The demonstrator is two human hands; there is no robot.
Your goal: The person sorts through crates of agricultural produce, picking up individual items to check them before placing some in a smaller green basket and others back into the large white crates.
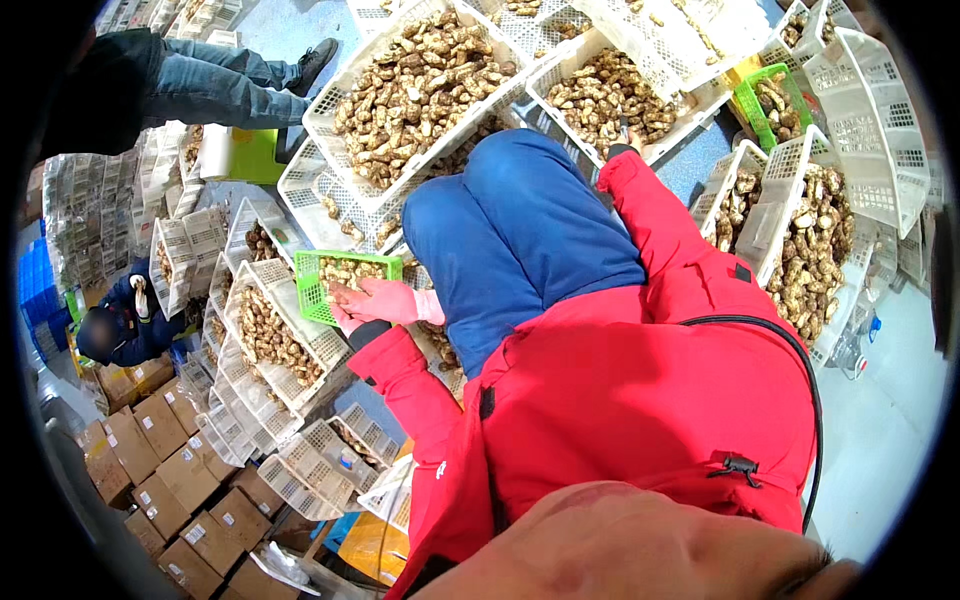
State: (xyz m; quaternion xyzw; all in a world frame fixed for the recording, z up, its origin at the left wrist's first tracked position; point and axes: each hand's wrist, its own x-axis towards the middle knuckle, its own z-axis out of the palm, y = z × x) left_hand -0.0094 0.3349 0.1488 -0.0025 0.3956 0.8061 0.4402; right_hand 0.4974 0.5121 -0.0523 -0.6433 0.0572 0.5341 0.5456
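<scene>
My left hand (347,320), at the end of a black cuff, is at the green plastic basket (300,289), which holds small pale pieces. A pink glove (382,300) spans the basket, its cuff towards my knee; how it joins my hand is unclear. My right hand (634,140) reaches into a white plastic crate (546,82) of brown-and-white mushrooms (592,97). A thin dark object (623,126) shows by its fingers, too small to name. Before my knees, a larger white crate (319,112) is heaped with similar mushrooms (420,97).
More mushroom crates (281,330) stand at left, others (806,247) at right beside a second green basket (750,101). A person in jeans (225,86) stands upper left; another person (135,319) is lower down. Cardboard boxes (191,476) fill the lower left.
</scene>
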